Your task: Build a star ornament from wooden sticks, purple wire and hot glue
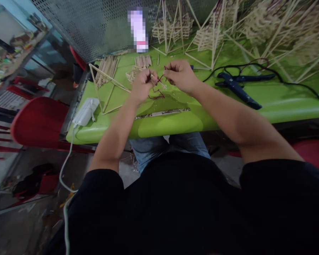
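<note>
At a lime-green, smooth-topped table [154, 131], a person in a black short-sleeved shirt works a thin dark-red thread [161, 77] between both hands, just in front of the torso at twelve o'clock. The left hand [144, 84] pinches one part, thumb against fingers; the right hand [178, 73] pinches another, fingertips together. To this onlooker, it looks like knotting or threading; the next move seems to call for even tension and careful handling of slack, which curls at six o'clock of the fingers and could snag. From the hands, a pale wooden-stick triangular frame [112, 78] crowds nine o'clock, a white plastic power adapter [85, 112] sits at eight, pale stacked-stick lattice structures [208, 37] rise at two, and a dark-blue two-armed tool [239, 91] lies at three.
</note>
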{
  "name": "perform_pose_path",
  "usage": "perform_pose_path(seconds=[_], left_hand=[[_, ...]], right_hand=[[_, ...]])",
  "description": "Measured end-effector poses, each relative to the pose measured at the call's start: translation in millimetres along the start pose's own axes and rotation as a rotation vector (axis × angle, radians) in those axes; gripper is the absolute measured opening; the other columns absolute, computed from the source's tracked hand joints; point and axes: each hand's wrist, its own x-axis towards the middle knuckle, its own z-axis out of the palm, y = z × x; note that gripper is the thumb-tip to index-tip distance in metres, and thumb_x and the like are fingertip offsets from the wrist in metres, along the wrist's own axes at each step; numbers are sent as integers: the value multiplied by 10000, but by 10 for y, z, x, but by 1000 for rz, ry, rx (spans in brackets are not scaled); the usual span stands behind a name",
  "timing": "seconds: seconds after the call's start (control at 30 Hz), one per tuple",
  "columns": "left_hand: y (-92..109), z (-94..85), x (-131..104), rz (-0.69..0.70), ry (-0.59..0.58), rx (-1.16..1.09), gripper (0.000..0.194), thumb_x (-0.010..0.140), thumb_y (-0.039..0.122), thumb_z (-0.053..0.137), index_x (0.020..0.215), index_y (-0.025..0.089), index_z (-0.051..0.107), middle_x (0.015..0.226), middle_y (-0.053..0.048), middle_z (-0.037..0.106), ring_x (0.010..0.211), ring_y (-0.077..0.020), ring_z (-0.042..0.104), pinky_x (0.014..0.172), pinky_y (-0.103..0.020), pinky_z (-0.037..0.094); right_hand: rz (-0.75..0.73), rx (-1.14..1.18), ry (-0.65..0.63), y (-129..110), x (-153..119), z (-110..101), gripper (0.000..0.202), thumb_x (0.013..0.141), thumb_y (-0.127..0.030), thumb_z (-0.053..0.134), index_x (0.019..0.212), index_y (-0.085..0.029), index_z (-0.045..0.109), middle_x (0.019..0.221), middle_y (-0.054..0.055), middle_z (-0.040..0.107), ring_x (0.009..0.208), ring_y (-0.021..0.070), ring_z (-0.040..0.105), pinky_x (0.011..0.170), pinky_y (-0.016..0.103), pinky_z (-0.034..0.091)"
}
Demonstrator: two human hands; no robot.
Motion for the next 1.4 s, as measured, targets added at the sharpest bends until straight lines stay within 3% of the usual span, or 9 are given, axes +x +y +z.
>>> perform_pose_path(seconds=[0.2,0.33,0.57,0.7,0.8,0.87,1.03,1.2,1.4], left_hand=[[52,18,5,27,25,-50,920,785,1257,711,883,346,621,723,-13,599,926,-272,670,909,-517,537],[129,22,-27,-18,4,-14,961,733,1314,635,905,369,602,653,18,562,941,-222,594,924,-472,534],[198,10,-80,-13,-121,39,946,868,1298,414,975,380,614,757,-19,750,1286,-286,697,1117,-590,524],[80,17,-40,10,-54,-49,903,854,1241,652,993,348,668,885,-25,839,1202,-271,769,1085,-566,593],[30,26,-25,12,4,-147,856,814,1115,898,979,298,703,973,-68,862,1089,-294,854,1035,-547,658],[24,32,-23,17,17,-185,830,817,1054,960,973,279,706,977,-84,855,1043,-311,881,1010,-532,678],[-6,45,-18,49,24,-191,790,872,1013,957,984,270,713,968,-83,839,983,-293,872,984,-500,678],[-84,36,5,78,95,-146,786,877,1033,931,1033,292,720,941,-60,799,917,-276,824,905,-485,641],[-72,2,-7,91,192,-45,695,979,987,867,1086,321,699,960,-42,792,976,-271,789,980,-525,627]], right_hand=[[39,53,-28,-20,-32,0,500,950,-603,1011,740,-324,653,612,-31,596,565,184,458,516,384,371],[43,78,-25,5,-24,0,476,984,-562,1013,789,-318,653,695,-21,692,556,175,520,518,392,434],[-32,28,52,-3,-16,-12,486,914,-607,1017,767,-361,625,670,-21,638,596,213,475,545,439,413],[-49,-12,51,-56,-44,-23,484,914,-642,984,754,-376,613,668,-17,643,618,229,475,569,460,428],[-55,-15,51,-95,-68,-35,503,920,-682,982,768,-378,611,686,-23,662,635,234,478,573,461,458],[-68,-13,55,-112,-81,-39,514,919,-703,988,785,-376,614,710,-24,668,638,231,474,575,462,470],[-115,-23,45,-158,-99,-35,575,907,-805,966,794,-375,601,756,11,640,650,240,446,577,483,423],[-120,-62,0,-266,-170,-25,601,885,-870,979,840,-370,648,780,17,617,756,271,518,670,473,532],[-259,-196,-83,-326,-312,5,447,979,-639,1001,817,-335,716,785,25,595,774,268,542,811,500,613]])
